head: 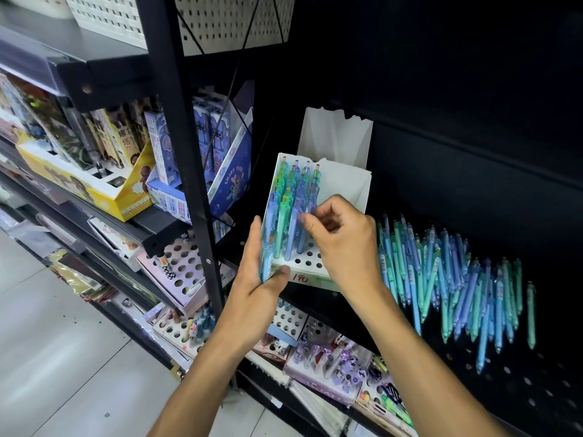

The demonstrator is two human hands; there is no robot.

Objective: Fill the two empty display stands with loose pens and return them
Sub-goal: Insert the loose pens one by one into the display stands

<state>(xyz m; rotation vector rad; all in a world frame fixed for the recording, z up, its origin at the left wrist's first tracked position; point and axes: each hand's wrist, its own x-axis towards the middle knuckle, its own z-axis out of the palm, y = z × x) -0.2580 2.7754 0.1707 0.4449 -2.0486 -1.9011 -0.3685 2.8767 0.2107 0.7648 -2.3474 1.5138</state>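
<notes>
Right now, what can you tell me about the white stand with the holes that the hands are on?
The white display stand looks like thin cardboard: a base punched with round holes, a tall back panel and side walls. It sits tilted on the dark shelf. Blue, teal and purple pens stand upright in its left holes; the right front holes are empty. A red mark is handwritten on its front edge. The left hand grips its left side, thumb on the front lip. The right hand pinches a pen above it.

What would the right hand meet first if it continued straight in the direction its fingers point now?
Probably the pens standing in the display stand: the right hand points left at them, fingertips about touching a purple pen. Depth is unclear.
</notes>
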